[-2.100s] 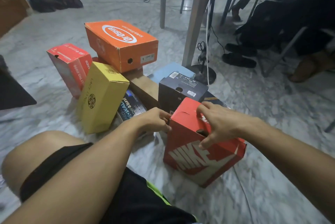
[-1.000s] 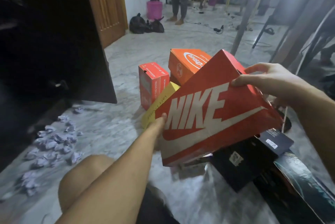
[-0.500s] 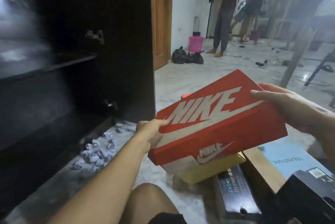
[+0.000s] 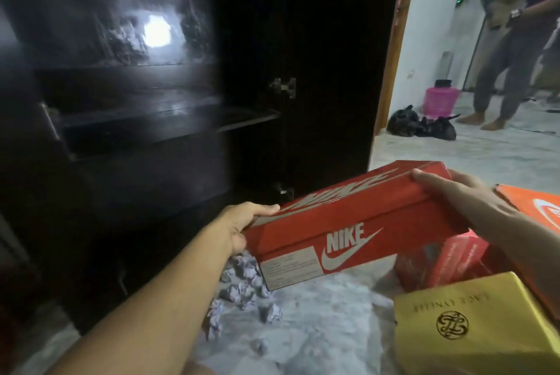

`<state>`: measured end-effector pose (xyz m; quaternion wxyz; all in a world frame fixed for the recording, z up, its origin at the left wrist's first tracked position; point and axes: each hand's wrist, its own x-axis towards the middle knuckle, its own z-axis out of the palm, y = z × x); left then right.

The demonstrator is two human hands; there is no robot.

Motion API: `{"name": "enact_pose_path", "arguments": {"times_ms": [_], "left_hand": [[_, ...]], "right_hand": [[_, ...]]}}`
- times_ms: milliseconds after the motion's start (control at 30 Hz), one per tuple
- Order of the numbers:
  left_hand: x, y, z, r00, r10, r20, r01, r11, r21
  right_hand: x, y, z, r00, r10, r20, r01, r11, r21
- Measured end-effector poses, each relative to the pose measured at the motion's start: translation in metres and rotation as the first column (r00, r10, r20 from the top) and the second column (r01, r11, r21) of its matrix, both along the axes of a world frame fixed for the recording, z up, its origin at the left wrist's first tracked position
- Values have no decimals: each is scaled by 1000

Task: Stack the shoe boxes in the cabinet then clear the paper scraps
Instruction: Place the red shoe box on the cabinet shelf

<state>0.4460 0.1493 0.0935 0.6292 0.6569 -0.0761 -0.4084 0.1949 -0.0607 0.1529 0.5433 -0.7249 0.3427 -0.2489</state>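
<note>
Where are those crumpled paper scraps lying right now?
In the head view, the paper scraps lie on the marble floor at lower centre, by the foot of the dark cabinet, just beneath the red Nike box.

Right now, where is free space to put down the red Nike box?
The dark cabinet shelf looks bare, as does the floor strip between the paper scraps and the yellow box. It is crowded on the right, where the boxes cluster. Both hands, left hand and right hand, hold the Nike box.

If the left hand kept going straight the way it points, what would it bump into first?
Probably the dark cabinet: the left hand, gripping the red Nike box, points up-right toward its open front. Depth is unclear.
</note>
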Motion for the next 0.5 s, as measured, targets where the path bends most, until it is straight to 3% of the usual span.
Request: {"name": "enact_pose_path", "arguments": {"times_ms": [67,300,500], "left_hand": [[15,11,-9,999,40,-15,-41,999,-11],[60,35,-37,973,226,57,-227,974,20],[86,41,-59,962,242,125,-255,962,101]], "right_hand": [[28,-5,-10,998,-6,-68,1,998,-67],[111,-12,-34,989,39,-146,-44,999,-27],[164,-21,-48,960,162,-229,-168,986,-7]]}}
